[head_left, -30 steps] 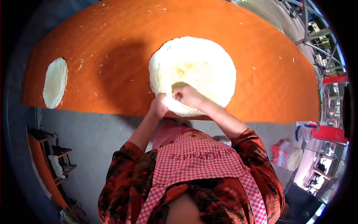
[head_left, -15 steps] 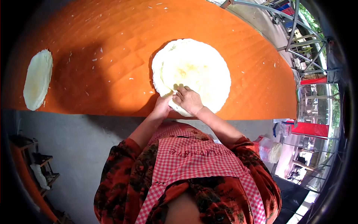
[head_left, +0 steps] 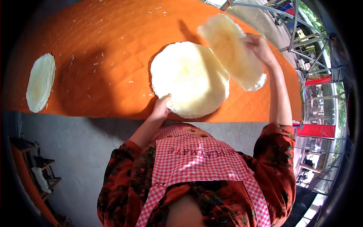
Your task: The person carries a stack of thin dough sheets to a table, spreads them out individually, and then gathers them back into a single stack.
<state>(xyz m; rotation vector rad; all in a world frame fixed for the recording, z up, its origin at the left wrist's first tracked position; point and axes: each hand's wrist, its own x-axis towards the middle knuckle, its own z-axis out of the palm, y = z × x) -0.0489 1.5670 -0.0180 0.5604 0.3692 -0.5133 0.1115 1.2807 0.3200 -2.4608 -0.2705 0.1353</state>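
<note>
Head view: I see the R hand [head_left: 260,46] pinching 1 thin round sheet [head_left: 228,49] by its far edge. The sheet is off the orange table [head_left: 94,45], up-right of the stack [head_left: 189,77], long axis slanting twd the person. L hand [head_left: 162,108] sits on the stack's near-left rim and is nearer to it; can't tell if it grips. Count: 1 stack, 1 held sheet, 1 lone sheet [head_left: 40,82] far left.

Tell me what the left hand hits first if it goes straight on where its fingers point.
The stack of round white sheets: the left hand seems to touch its near edge, fingers pointing across it. The lifted sheet in the right hand lies off that line.
</note>
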